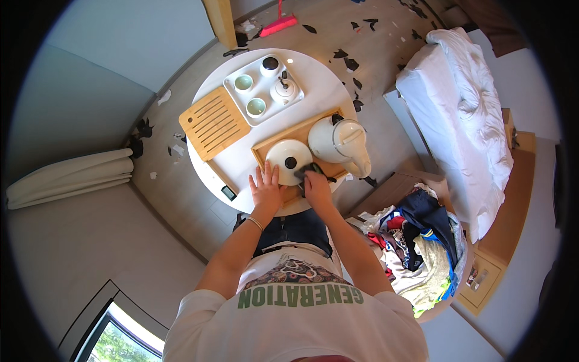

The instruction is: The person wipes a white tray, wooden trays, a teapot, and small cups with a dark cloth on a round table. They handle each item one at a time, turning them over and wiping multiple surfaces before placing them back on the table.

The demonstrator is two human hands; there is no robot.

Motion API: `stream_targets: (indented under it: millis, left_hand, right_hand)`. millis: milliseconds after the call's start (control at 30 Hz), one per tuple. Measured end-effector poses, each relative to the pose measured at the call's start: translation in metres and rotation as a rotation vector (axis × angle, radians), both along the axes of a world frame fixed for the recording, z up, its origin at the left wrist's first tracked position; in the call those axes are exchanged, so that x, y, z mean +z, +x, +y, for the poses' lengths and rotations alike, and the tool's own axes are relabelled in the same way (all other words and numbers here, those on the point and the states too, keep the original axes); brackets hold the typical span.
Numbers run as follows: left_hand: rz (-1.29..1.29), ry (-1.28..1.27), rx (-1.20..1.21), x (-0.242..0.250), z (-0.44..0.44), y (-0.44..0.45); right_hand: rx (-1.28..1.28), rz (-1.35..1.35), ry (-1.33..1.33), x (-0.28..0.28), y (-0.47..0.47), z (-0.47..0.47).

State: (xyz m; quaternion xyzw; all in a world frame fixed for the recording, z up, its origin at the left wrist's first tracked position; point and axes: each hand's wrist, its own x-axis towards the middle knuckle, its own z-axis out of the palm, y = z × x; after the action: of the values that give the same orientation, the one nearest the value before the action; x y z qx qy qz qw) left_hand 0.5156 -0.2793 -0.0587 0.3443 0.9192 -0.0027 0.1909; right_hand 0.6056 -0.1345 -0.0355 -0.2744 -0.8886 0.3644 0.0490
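On a bamboo tray (296, 131) lies a round white kettle base (281, 171) with a black connector at its centre. My left hand (266, 193) is spread, its fingertips resting on the base's near left rim. Pinched in my right hand (317, 188) is a dark cloth (304, 173), which touches the base's near right part; my fingers hide some of it. A white electric kettle (332, 140) stands at the tray's right end, spout towards the near right.
Behind are a white tray (250, 123) with cups (243, 83) and a teapot (284, 92), and a slotted bamboo board (215, 123). A box of clothes (420, 244) stands right, near a bed (438, 90). Black scraps (350, 64) and a pink broom (279, 26) are on the floor.
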Motion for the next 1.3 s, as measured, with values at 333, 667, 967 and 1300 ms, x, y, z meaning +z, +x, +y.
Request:
stream_targets:
  millis: [333, 667, 967, 1300]
  left_hand:
    - [-0.187, 0.079, 0.105, 0.024, 0.008, -0.015]
    - [-0.094, 0.588, 0.261, 0.066, 0.066, 0.005]
    - [-0.599, 0.867, 0.486, 0.111, 0.157, 0.072]
    - [-0.716, 1.47, 1.24, 0.124, 0.204, 0.067]
  right_hand:
    - [-0.462, 0.075, -0.273, 0.08, 0.063, 0.04]
    - [-0.322, 0.174, 0.107, 0.128, 0.034, 0.134]
    - [-0.252, 0.39, -0.412, 0.103, -0.004, 0.218]
    - [0.12, 0.512, -0.422, 0.105, -0.02, 0.205]
